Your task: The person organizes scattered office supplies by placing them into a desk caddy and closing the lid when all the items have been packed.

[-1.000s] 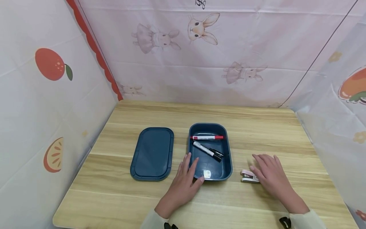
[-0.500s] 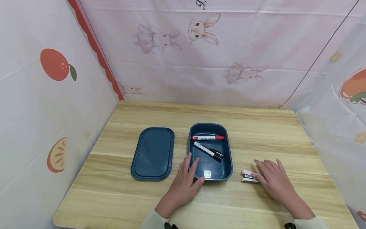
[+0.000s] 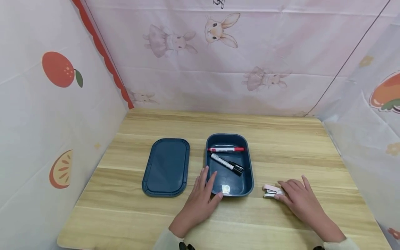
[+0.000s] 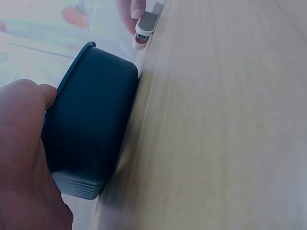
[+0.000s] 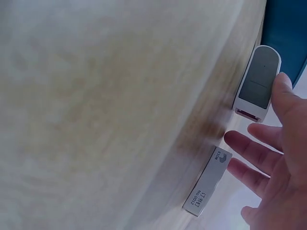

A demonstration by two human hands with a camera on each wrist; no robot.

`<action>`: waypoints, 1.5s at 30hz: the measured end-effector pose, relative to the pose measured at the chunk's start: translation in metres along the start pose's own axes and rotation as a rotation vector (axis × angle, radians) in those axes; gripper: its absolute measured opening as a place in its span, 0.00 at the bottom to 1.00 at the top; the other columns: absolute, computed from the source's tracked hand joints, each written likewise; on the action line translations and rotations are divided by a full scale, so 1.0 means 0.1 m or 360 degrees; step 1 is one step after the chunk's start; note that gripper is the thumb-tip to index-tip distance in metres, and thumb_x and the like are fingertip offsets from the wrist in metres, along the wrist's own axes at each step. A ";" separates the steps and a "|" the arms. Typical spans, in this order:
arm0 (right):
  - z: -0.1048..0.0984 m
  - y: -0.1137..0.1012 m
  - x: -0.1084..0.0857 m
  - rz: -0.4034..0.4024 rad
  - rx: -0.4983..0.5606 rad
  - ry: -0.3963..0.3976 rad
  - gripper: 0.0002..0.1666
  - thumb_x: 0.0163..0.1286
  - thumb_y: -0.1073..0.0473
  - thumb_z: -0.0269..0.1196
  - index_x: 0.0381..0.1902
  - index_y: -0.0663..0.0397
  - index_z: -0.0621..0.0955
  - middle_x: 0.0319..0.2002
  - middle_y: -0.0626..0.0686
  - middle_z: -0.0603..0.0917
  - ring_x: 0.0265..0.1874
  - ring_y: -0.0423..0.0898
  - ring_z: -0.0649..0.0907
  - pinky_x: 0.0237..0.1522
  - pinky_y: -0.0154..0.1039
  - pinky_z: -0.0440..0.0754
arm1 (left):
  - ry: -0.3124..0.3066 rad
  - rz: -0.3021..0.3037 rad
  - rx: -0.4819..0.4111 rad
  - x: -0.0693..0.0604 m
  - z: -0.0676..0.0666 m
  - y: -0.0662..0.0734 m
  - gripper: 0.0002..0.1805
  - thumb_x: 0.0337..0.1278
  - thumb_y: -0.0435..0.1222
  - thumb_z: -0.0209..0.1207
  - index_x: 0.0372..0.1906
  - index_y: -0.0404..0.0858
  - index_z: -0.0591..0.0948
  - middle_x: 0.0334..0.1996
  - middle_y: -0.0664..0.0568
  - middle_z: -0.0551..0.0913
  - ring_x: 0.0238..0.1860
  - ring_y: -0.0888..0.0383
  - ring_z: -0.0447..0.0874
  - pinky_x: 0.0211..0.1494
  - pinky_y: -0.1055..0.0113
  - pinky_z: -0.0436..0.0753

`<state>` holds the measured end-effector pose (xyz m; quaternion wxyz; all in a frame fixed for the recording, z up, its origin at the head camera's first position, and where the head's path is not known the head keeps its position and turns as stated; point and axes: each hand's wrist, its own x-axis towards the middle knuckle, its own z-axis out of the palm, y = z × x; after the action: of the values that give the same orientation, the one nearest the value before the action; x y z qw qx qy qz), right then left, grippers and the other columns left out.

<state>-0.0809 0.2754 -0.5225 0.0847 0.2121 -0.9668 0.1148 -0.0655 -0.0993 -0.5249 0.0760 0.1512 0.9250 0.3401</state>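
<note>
My left hand (image 3: 199,205) rests against the near left corner of a dark blue plastic box (image 3: 251,173), thumb at the front rim and fingers spread along the left rim. Inside lie a red-capped marker (image 3: 226,149) and a black-capped marker (image 3: 223,161), with another black pen (image 3: 236,165) partly beneath it. My right hand (image 3: 301,203) is at a small pink and white stapler (image 3: 271,190); in the right wrist view its thumb touches the stapler's side, while the fingers are extended. Close to those fingers is a small staple box (image 5: 207,182), hidden in the head view.
A matching blue lid (image 3: 166,167) lies flat left of the box. Everything stands on a wood-grain table (image 3: 118,208), enclosed by printed cloth (image 3: 193,86) at the back and sides.
My right hand has shifted slightly toward me and its thumb has moved from the stapler's top to its near side. The left hand has stayed at the box.
</note>
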 end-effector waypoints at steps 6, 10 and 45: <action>-0.01 0.01 -0.04 -0.0065 -0.0027 0.0068 0.30 0.58 0.47 0.74 0.54 0.57 0.84 0.44 0.56 0.86 0.51 0.60 0.81 0.76 0.66 0.45 | -0.0010 0.0004 -0.0012 0.00 0.00 0.01 0.39 0.75 0.59 0.44 0.82 0.55 0.46 0.83 0.55 0.29 0.82 0.55 0.24 0.81 0.41 0.46; -0.01 0.01 -0.05 -0.0117 -0.0008 0.0111 0.28 0.55 0.50 0.76 0.52 0.57 0.85 0.43 0.54 0.86 0.50 0.58 0.81 0.76 0.65 0.46 | 0.0004 0.0002 0.0002 0.00 0.01 -0.01 0.39 0.75 0.58 0.45 0.82 0.56 0.46 0.83 0.56 0.29 0.82 0.57 0.23 0.82 0.44 0.45; 0.01 -0.06 0.03 -0.0238 0.0063 0.0219 0.24 0.50 0.57 0.77 0.46 0.57 0.85 0.39 0.51 0.88 0.41 0.50 0.85 0.63 0.62 0.66 | 0.0009 -0.0020 -0.0021 0.00 0.01 -0.02 0.40 0.74 0.60 0.44 0.82 0.56 0.45 0.83 0.56 0.29 0.81 0.59 0.22 0.81 0.44 0.46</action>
<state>-0.0810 0.2682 -0.5217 0.1551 0.2768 -0.9377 0.1414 -0.0660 -0.0995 -0.5271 0.0764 0.1437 0.9239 0.3462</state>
